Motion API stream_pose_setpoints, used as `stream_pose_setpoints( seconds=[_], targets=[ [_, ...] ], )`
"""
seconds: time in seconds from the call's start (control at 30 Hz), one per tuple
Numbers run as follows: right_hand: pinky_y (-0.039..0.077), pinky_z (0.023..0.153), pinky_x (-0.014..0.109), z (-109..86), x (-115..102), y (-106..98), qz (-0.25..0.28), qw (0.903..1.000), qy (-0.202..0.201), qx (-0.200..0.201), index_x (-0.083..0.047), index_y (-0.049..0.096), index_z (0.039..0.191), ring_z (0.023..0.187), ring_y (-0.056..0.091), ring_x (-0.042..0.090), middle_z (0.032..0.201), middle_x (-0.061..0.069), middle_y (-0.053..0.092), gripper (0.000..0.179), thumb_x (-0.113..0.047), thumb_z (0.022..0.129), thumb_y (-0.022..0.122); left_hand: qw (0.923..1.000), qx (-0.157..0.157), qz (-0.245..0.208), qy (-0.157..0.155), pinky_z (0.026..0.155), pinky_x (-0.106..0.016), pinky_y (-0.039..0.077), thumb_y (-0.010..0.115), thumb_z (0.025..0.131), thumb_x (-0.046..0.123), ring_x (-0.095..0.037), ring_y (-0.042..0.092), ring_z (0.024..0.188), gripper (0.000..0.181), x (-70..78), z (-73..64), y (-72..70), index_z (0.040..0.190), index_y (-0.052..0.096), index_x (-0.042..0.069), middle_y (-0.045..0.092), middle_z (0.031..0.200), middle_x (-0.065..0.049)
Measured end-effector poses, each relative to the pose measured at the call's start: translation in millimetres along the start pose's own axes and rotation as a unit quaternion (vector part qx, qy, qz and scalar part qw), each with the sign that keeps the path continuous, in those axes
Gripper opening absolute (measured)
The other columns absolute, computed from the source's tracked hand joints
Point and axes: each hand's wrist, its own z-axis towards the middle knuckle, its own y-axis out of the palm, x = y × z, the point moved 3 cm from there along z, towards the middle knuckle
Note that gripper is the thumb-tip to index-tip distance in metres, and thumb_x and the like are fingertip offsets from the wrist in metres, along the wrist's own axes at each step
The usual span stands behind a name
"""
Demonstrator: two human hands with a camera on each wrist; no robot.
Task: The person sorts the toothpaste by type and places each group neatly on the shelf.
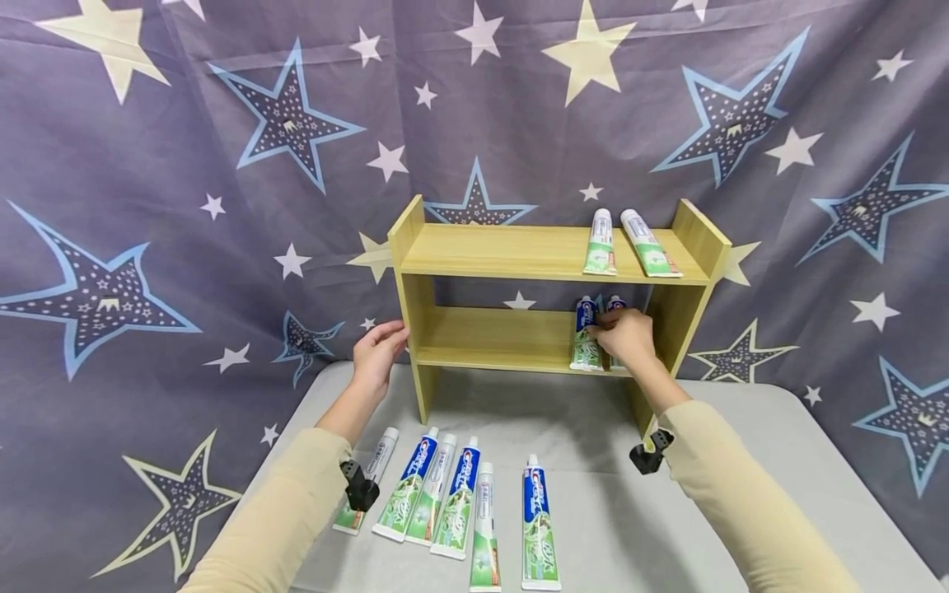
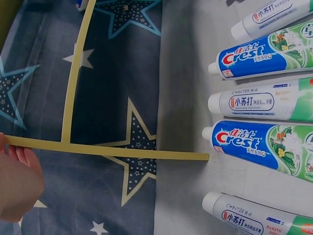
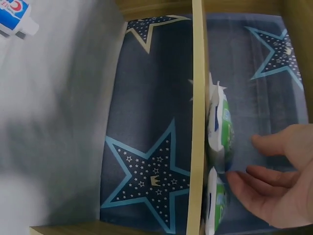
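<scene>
My right hand (image 1: 626,333) reaches into the lower shelf of a wooden rack (image 1: 489,350). Thumb and fingers are spread apart, with nothing between them. Its fingertips are close to two blue-and-green Crest toothpaste tubes, the left one (image 1: 586,333) and the right one (image 1: 616,305), partly hidden by the hand in the head view. In the right wrist view, the tubes' crimped ends (image 3: 215,122) lie along the shelf's front edge. My left hand (image 1: 376,356) rests its loosely bent fingertips against the rack's left side panel (image 2: 122,150), outside the rack.
Two white-and-green toothpaste tubes, one (image 1: 600,243) beside another (image 1: 650,243), lie at the upper shelf's right end. On the grey table (image 1: 593,527) before the rack lie several tubes, Crest (image 1: 537,527) and white-and-green (image 1: 485,527). A star-patterned curtain (image 1: 474,99) hangs behind.
</scene>
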Motion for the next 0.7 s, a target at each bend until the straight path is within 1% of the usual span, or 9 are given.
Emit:
stream_pose_setpoints(
  seconds=[0.1, 0.17, 0.23, 0.33, 0.43, 0.53, 0.6, 0.7],
  targets=[
    [0.046, 0.100, 0.050, -8.9, 1, -6, 0.000, 0.9999, 0.005, -0.010, 0.003, 0.071, 0.106, 0.104, 0.064, 0.038, 0.100, 0.019, 0.073, 0.035, -0.025, 0.086, 0.068, 1.0000, 0.002, 0.001, 0.004, 0.096, -0.026, 0.055, 0.064, 0.088, 0.000, -0.001, 0.065, 0.076, 0.014, 0.3, 0.2, -0.1, 0.099, 0.063, 0.008, 0.065, 0.072, 0.017],
    [0.048, 0.097, 0.050, -17.2, 3, -10, 0.010, 0.9999, 0.001, -0.011, 0.003, 0.070, 0.107, 0.103, 0.065, 0.038, 0.103, 0.020, 0.072, 0.035, -0.025, 0.086, 0.068, 1.0000, 0.002, -0.001, 0.006, 0.094, -0.025, 0.056, 0.064, 0.088, 0.000, -0.001, 0.065, 0.076, 0.014, 0.8, 0.4, 0.0, 0.098, 0.063, 0.009, 0.065, 0.071, 0.017],
    [0.051, 0.092, 0.049, -27.8, 4, -11, 0.023, 0.9997, -0.008, -0.004, 0.004, 0.069, 0.107, 0.100, 0.067, 0.037, 0.103, 0.021, 0.072, 0.034, -0.024, 0.087, 0.068, 1.0000, 0.002, -0.004, 0.006, 0.091, -0.023, 0.056, 0.064, 0.088, -0.001, -0.002, 0.066, 0.078, 0.014, 0.7, 1.1, 0.0, 0.098, 0.064, 0.009, 0.065, 0.071, 0.017],
    [0.055, 0.083, 0.047, -46.3, 7, -10, 0.053, 0.9981, -0.026, 0.014, 0.004, 0.069, 0.106, 0.090, 0.070, 0.036, 0.100, 0.022, 0.073, 0.031, -0.020, 0.086, 0.068, 0.9999, 0.003, -0.011, 0.006, 0.084, -0.018, 0.057, 0.065, 0.087, -0.001, -0.002, 0.067, 0.079, 0.014, 0.1, 1.1, 0.0, 0.095, 0.065, 0.010, 0.066, 0.072, 0.016],
    [0.058, 0.076, 0.044, -65.4, 11, -7, 0.082, 0.9953, -0.039, 0.035, 0.003, 0.069, 0.103, 0.084, 0.071, 0.035, 0.095, 0.022, 0.073, 0.027, -0.016, 0.085, 0.070, 0.9999, 0.004, -0.014, 0.006, 0.082, -0.017, 0.057, 0.065, 0.087, -0.001, -0.003, 0.067, 0.080, 0.013, -0.6, 0.6, 0.1, 0.092, 0.066, 0.011, 0.066, 0.073, 0.015],
    [0.060, 0.072, 0.038, -84.1, 15, 0, 0.101, 0.9930, -0.045, 0.042, 0.002, 0.069, 0.103, 0.081, 0.071, 0.033, 0.094, 0.020, 0.074, 0.024, -0.014, 0.084, 0.072, 0.9999, 0.002, -0.015, 0.008, 0.081, -0.017, 0.057, 0.066, 0.087, -0.001, -0.004, 0.067, 0.080, 0.014, -0.6, -0.1, 0.3, 0.089, 0.065, 0.013, 0.066, 0.073, 0.015],
    [0.059, 0.070, 0.032, -96.6, 18, 5, 0.101, 0.9931, -0.044, 0.040, 0.000, 0.070, 0.102, 0.079, 0.071, 0.029, 0.093, 0.018, 0.074, 0.024, -0.014, 0.083, 0.073, 0.9998, 0.002, -0.018, 0.006, 0.082, -0.017, 0.057, 0.065, 0.087, -0.001, -0.004, 0.067, 0.079, 0.016, -0.5, -0.4, 0.2, 0.087, 0.065, 0.015, 0.066, 0.072, 0.015],
    [0.058, 0.067, 0.027, -113.0, 23, 17, 0.093, 0.9938, -0.051, 0.032, -0.001, 0.070, 0.100, 0.076, 0.070, 0.026, 0.091, 0.016, 0.074, 0.023, -0.013, 0.082, 0.075, 0.9998, 0.004, -0.017, 0.007, 0.083, -0.018, 0.058, 0.065, 0.087, -0.002, -0.003, 0.066, 0.076, 0.017, -0.1, -1.0, -0.4, 0.085, 0.064, 0.015, 0.066, 0.071, 0.015]
  ],
)
